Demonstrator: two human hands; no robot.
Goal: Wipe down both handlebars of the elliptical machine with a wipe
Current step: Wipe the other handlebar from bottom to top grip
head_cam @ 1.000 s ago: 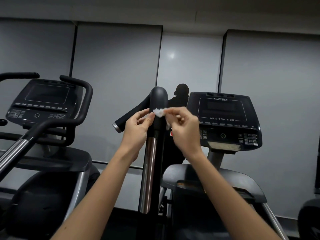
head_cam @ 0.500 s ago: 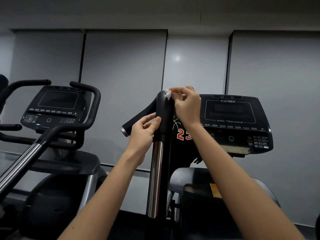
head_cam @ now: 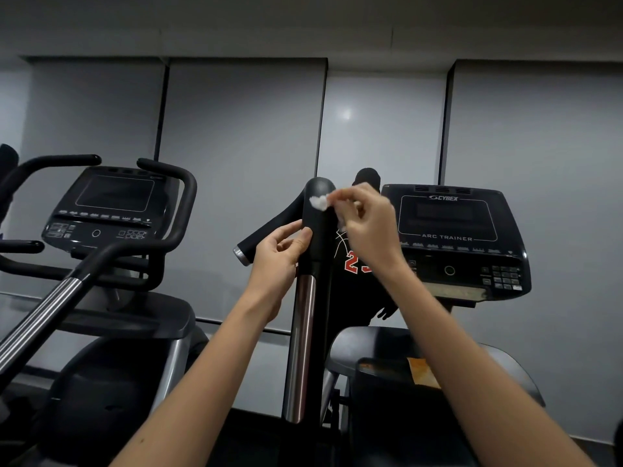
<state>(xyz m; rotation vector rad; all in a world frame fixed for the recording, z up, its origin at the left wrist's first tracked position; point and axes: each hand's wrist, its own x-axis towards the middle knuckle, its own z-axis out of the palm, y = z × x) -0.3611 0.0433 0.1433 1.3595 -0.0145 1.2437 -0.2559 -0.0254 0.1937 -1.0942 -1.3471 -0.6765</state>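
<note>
While my right hand pinches a small crumpled white wipe between thumb and fingertips, the wipe presses against the rounded black top of the upright handlebar at centre frame. My left hand wraps loosely around the grip just below, thumb on the near face, fingers curled but not fully closed. Below the grip the bar turns to bare chrome. A second black grip angles away to the left behind my left hand. I count two consoles: one close on the right marked ARC TRAINER, another on the neighbouring machine to the left, whose chrome bar slants across the lower left. Open wall lies above the handlebar's top.
</note>
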